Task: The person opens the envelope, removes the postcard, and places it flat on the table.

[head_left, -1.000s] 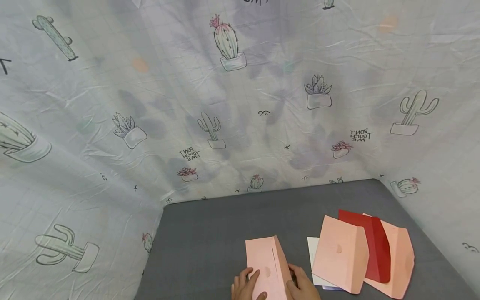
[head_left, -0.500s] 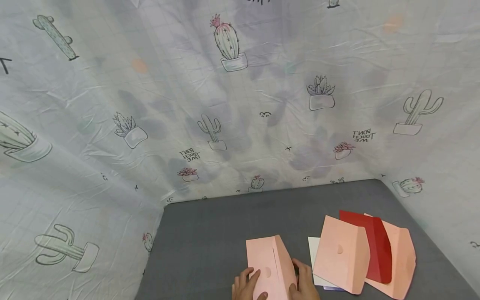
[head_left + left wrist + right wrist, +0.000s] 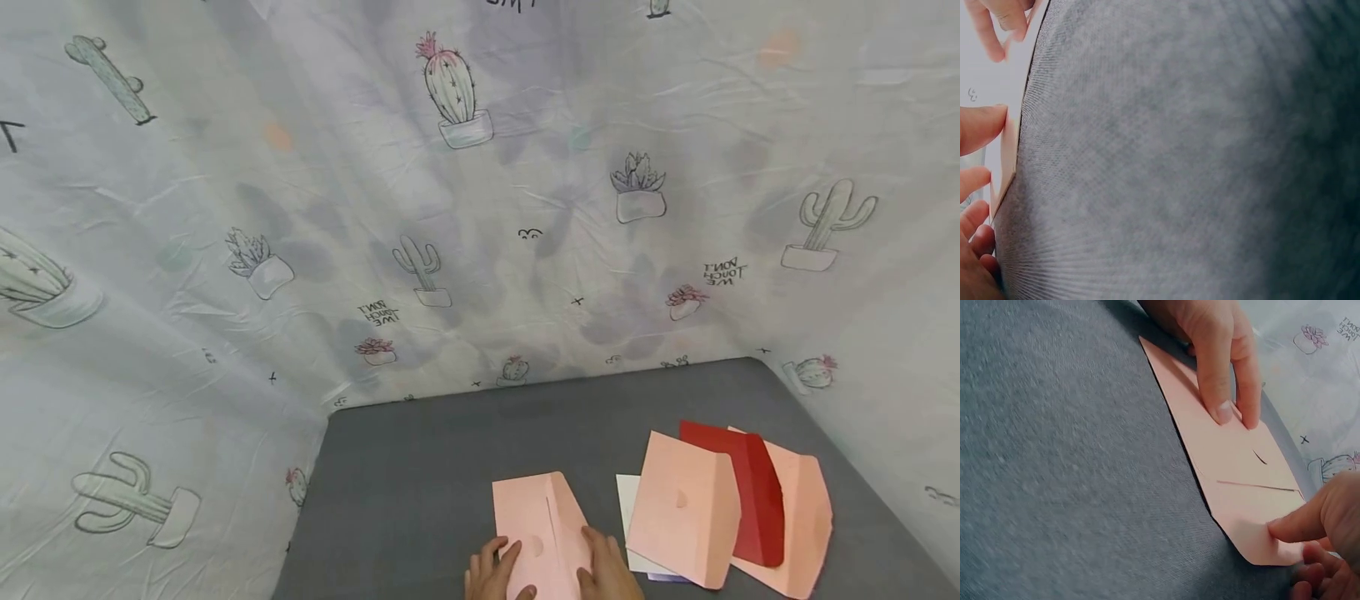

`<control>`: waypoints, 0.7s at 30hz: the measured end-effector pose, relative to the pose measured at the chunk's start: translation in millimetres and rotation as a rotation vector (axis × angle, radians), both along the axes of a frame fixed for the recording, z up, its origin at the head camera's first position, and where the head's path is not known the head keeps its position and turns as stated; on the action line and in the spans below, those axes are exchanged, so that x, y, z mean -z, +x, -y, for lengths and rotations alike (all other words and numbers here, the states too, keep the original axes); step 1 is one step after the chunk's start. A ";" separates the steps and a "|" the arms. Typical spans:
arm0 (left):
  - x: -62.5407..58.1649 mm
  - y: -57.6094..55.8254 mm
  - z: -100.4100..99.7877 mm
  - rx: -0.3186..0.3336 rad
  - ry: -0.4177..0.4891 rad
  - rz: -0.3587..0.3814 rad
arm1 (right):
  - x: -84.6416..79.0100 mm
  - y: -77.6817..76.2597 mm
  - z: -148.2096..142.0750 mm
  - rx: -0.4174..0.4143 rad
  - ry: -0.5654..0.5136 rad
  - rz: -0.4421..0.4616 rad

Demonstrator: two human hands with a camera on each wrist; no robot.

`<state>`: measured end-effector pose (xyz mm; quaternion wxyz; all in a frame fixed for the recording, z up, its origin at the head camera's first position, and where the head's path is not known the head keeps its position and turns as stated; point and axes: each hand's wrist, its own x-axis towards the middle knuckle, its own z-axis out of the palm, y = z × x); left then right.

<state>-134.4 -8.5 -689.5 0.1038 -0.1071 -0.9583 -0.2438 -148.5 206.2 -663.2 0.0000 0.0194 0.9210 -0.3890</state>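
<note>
A pale pink envelope (image 3: 525, 508) lies on the dark grey surface at the lower middle of the head view. Its flap (image 3: 573, 521) is folded out flat to the right, and a thumb notch (image 3: 536, 547) marks the pocket's front. On the pocket rests my left hand (image 3: 492, 575), thumb and fingers spread; the right wrist view shows its extended fingertips (image 3: 1225, 412) touching the paper. My right hand (image 3: 611, 571) grips the flap's outer edge. In the right wrist view its thumb (image 3: 1297, 524) presses on the flap while the other fingers curl at the edge.
To the right lie another pink envelope (image 3: 671, 508), a red envelope (image 3: 757, 508) and a third pink envelope (image 3: 802, 512), overlapping. White paper (image 3: 627, 500) peeks out beneath the nearest one. A cactus-print curtain (image 3: 480, 208) encloses the grey tabletop (image 3: 405, 492).
The flap, raised and narrow a second ago, has swung out and down to the right with my right hand at its edge. My left hand has stayed on the pocket.
</note>
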 end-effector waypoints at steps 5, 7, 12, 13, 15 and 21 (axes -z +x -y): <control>6.2 -2.1 -1.9 -0.023 -0.015 -0.088 | 8.9 -10.6 -4.0 -0.011 0.008 0.057; 7.1 -2.6 -2.0 -0.018 -0.023 -0.114 | 10.2 -13.4 -5.3 -0.015 0.007 0.087; 8.3 -2.6 -2.5 -0.025 -0.058 -0.145 | 1.7 -16.2 -2.9 -0.085 0.044 0.127; 8.4 -2.7 -2.9 -0.028 -0.063 -0.155 | -1.0 -16.0 -1.0 -0.097 0.067 0.129; 8.4 -3.2 -4.1 -0.033 -0.059 -0.177 | -5.1 -15.6 2.4 -0.112 0.119 0.099; 12.6 -6.7 -7.1 -0.047 -0.073 -0.209 | 2.9 -18.3 14.7 -0.127 0.222 0.052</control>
